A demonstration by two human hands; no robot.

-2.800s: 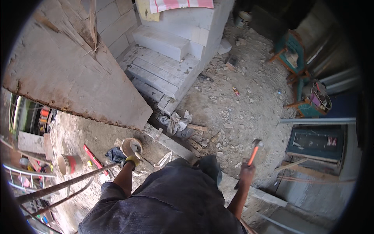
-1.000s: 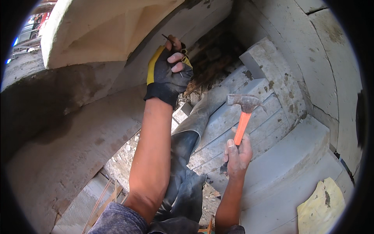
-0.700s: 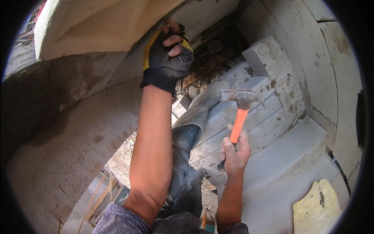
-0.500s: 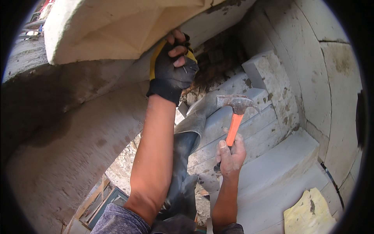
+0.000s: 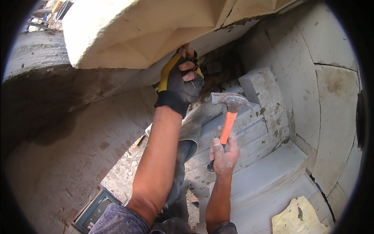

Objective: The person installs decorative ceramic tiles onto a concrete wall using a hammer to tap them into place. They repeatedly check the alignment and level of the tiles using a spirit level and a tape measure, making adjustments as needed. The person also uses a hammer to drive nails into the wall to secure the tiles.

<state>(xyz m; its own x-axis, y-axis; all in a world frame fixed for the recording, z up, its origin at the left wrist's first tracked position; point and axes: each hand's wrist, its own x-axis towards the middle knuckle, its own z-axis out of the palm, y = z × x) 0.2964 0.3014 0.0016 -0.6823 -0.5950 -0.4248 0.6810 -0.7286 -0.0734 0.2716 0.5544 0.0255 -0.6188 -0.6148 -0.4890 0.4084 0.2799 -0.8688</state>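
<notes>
My left hand (image 5: 181, 80), in a black and yellow glove with bare fingertips, is raised against the underside of a cream-coloured faceted stone slab (image 5: 156, 39). Its fingers are curled closed; a tiny thin pale piece shows at them, too small to name, and whatever lies inside the grip is hidden. Lower and to the right, my right hand (image 5: 225, 156) is bare and dusty. It is wrapped round the black lower grip of a claw hammer (image 5: 229, 126) with an orange handle. The hammer stands head up, its worn metal head apart from the left hand and the slab.
Stacked grey-white stone blocks (image 5: 269, 163) step up at the right, beside a curved block wall (image 5: 335, 97). A broad rough beam (image 5: 78, 152) crosses the left. A torn yellowish sheet (image 5: 300, 218) lies at lower right. My legs stand between, above rubble (image 5: 120, 167).
The whole view has shifted a little, with the slab now further right. The hammer sits slightly further left and nearer my left hand in the picture. Both grips look the same.
</notes>
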